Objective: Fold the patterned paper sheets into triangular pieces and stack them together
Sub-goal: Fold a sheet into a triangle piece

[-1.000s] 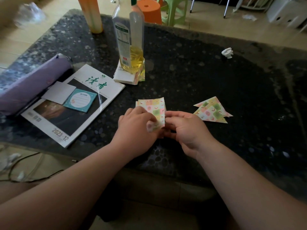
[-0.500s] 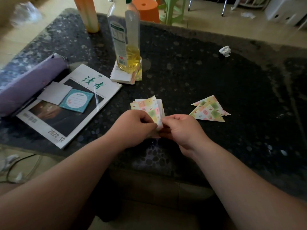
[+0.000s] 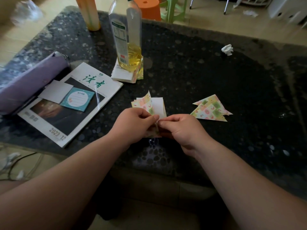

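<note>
a dark speckled table (image 3: 207,67) fills the view, with an orange stool (image 3: 147,7) beyond it at 12 o'clock; near the table's front edge the left hand (image 3: 134,125) and the right hand (image 3: 181,128) meet with fingers curled, both pinching the near end of a small bundle of patterned paper sheets (image 3: 146,105); the bundle's far end fans open so that a white underside shows; the finished triangular pieces (image 3: 211,110) lie stacked flat at 2 o'clock of the hands, apart from them; more sheets (image 3: 123,75) sit under an oil bottle (image 3: 127,39) at 11 o'clock; the paper looks very light, thin and limp, and seems likely to cling sheet to sheet and to crease wherever it is squeezed; the safest hold is probably a light thumb-and-finger pinch at one corner, sliding a single sheet free and pressing the folds flat on the table.
</note>
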A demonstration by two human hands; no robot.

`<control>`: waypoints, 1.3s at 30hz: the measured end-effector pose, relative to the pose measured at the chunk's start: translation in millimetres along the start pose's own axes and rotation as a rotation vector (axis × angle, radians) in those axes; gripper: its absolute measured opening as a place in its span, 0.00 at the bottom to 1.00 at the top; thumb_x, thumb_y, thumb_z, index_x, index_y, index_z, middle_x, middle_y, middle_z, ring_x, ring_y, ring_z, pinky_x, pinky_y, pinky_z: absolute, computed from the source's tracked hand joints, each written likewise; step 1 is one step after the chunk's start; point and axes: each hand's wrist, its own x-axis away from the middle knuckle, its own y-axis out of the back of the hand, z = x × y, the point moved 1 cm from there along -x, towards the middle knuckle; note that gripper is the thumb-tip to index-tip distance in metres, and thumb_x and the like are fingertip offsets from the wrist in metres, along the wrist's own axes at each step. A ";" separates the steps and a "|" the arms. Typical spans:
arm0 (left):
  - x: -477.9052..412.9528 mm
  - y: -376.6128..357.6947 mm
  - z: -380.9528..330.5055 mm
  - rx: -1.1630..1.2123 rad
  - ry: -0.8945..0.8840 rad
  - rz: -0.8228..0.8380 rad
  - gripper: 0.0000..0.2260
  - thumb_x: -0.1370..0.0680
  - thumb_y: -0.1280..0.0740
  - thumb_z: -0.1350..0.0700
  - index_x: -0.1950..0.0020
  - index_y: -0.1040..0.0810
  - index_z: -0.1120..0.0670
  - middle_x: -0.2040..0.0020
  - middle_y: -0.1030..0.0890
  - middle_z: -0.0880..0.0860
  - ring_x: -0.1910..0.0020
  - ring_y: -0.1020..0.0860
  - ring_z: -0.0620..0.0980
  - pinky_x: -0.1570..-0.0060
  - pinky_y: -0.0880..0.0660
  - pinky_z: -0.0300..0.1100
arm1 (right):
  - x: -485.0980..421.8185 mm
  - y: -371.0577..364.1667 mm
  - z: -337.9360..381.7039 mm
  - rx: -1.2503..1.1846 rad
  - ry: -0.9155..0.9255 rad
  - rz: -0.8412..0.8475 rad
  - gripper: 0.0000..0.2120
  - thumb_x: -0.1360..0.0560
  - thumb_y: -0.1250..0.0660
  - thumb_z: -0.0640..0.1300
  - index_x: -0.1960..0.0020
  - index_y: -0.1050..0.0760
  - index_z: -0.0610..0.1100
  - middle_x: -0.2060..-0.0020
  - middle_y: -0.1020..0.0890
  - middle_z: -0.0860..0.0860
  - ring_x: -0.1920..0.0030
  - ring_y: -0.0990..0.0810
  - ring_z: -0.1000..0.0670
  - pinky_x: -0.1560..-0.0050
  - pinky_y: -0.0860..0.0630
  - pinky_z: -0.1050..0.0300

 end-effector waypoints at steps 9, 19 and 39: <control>-0.1 1.4 -0.1 -0.023 -0.010 0.017 0.07 0.25 0.25 0.43 0.56 0.15 0.46 0.61 0.14 0.44 0.60 0.16 0.42 0.59 0.20 0.40 | -0.2 2.6 2.3 -0.030 -0.008 0.014 0.04 0.22 0.27 0.39 0.50 0.14 0.42 0.56 0.12 0.47 0.54 0.12 0.49 0.47 0.15 0.49; 4.4 8.4 -13.8 -0.063 0.034 -0.028 0.06 0.21 0.29 0.52 0.57 0.17 0.51 0.58 0.17 0.48 0.59 0.19 0.44 0.67 0.26 0.37 | 4.1 13.5 13.1 0.400 0.196 -0.240 0.14 0.23 0.26 0.46 0.39 0.23 0.51 0.53 0.18 0.54 0.54 0.19 0.57 0.58 0.21 0.62; 55.0 -43.5 -46.8 0.631 0.271 0.240 0.14 0.24 0.28 0.68 0.41 0.26 0.57 0.45 0.19 0.64 0.60 0.13 0.57 0.68 0.18 0.44 | 72.2 124.1 -23.1 -0.103 0.159 -0.123 0.38 0.24 0.26 0.37 0.23 0.39 0.58 0.52 0.11 0.48 0.48 0.13 0.48 0.40 0.20 0.42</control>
